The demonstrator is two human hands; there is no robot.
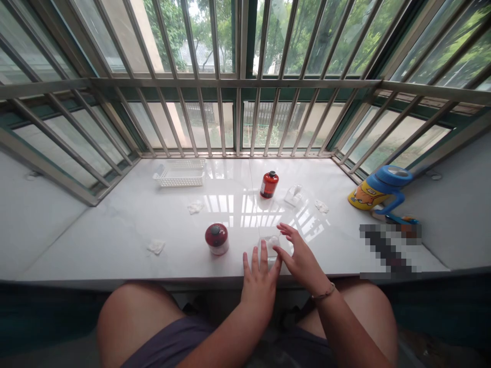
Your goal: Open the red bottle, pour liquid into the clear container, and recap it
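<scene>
Resting at the near edge of the white worktop (115,240), the left hand (259,280) is lying flat with its grip released, its fingertips touching a small clear box (269,244). The right hand (302,257) is arching over the box's right side; whether its grip is pinching the box cannot be told. A red-lidded jar (217,238) is standing just left of the box, and a red bottle (269,184) is standing farther back.
</scene>
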